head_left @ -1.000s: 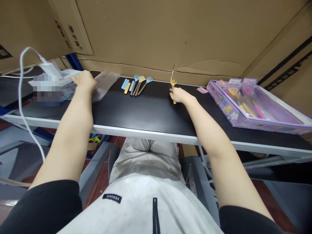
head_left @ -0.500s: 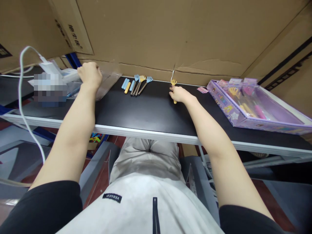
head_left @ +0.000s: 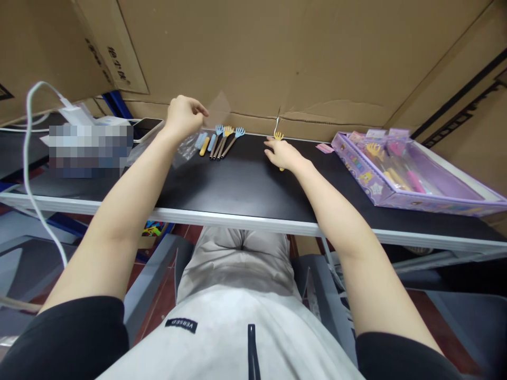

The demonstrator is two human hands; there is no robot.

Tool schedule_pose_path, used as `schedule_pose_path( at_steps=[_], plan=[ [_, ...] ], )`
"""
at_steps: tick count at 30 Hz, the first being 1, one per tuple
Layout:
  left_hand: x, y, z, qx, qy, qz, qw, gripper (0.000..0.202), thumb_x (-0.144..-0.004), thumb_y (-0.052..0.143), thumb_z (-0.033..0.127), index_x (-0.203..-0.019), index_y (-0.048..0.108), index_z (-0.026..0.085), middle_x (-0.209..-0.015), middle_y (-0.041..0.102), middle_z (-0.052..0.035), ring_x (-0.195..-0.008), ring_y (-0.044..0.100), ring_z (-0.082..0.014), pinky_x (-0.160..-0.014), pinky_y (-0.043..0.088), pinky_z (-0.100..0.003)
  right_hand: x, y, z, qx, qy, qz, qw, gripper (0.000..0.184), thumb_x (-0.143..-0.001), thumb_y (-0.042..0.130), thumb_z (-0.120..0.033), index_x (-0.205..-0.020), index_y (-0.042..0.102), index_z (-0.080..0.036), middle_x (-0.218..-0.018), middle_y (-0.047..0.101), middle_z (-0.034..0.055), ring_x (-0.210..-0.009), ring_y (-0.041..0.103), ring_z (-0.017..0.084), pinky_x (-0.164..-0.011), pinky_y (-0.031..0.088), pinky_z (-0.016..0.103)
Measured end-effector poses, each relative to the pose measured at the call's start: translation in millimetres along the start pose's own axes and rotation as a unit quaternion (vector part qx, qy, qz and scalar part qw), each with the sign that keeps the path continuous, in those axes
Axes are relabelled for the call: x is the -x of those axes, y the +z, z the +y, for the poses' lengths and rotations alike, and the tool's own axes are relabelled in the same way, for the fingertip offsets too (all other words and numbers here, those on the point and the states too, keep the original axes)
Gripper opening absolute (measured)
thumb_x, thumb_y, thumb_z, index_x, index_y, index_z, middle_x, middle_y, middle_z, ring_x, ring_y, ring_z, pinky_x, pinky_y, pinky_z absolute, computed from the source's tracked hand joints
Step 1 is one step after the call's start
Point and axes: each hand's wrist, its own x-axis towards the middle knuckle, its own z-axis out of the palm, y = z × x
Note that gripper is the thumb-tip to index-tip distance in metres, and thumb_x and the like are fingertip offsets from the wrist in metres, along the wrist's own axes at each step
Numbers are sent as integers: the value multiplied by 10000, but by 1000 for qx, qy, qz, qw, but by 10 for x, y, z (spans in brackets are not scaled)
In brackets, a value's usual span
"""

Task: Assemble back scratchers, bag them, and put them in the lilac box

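My left hand (head_left: 184, 114) is raised over the black table (head_left: 237, 184), its fingers pinched on a clear plastic bag (head_left: 214, 113) that hangs toward the tabletop. Just right of it lies a row of small toy tools (head_left: 221, 140), blue and yellow rake heads on brown handles with blue and yellow sticks beside them. My right hand (head_left: 282, 153) rests on the table, fingers curled round a small yellow rake (head_left: 279, 137) whose head points at the cardboard wall.
A purple toy gift box (head_left: 396, 171) with a clear window lies at the right. A white charger with its cable (head_left: 29, 137) and a phone (head_left: 146, 125) sit at the left. Cardboard boxes (head_left: 297, 58) wall the table's back. A pink tag (head_left: 325, 148) lies near the box.
My left hand has lifted off the pile at the left and swung right toward the row of tools, carrying a clear plastic bag. My right hand stayed on the yellow rake.
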Motion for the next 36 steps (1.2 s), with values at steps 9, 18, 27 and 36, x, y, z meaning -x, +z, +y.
schedule_pose_path(
  at_steps=[9, 18, 27, 36],
  plan=[
    [6, 77, 570, 313, -92, -35, 945, 240, -934, 539, -18, -823, 588, 189, -704, 586, 35, -632, 634, -140, -686, 551, -329, -49, 89, -83, -35, -139, 66, 988, 706, -1071, 554, -240, -1767, 449, -180, -1823, 388, 152, -1688, 421, 335, -1386, 330, 622],
    [-62, 402, 446, 247, -103, -56, 962, 267, -805, 587, 161, -1056, 670, 200, -851, 633, -45, -863, 709, -232, -798, 639, -391, -2, 120, -266, 12, -146, 195, 970, 741, -1143, 442, -464, -1817, 319, -184, -1766, 485, 176, -1430, 681, 392, -1194, 529, 572],
    [-60, 578, 333, 166, -35, -82, 982, 526, -928, 415, 181, -1410, 618, 230, -1235, 697, -77, -1035, 803, -278, -913, 633, -485, 46, 58, -364, -93, -112, 217, 965, 458, -1164, 437, -396, -1429, 761, -209, -1438, 779, 136, -1364, 727, 337, -1210, 526, 523],
    [32, 873, 129, -10, 204, 5, 979, 953, -873, 723, 370, -1741, 337, 286, -1768, 431, -218, -1670, 329, -473, -1280, 365, -724, -66, -42, -492, -480, 97, 240, 838, 274, -1109, 594, -440, -1179, 700, -197, -1224, 788, 86, -1291, 782, 248, -1037, 643, 370]
  ],
)
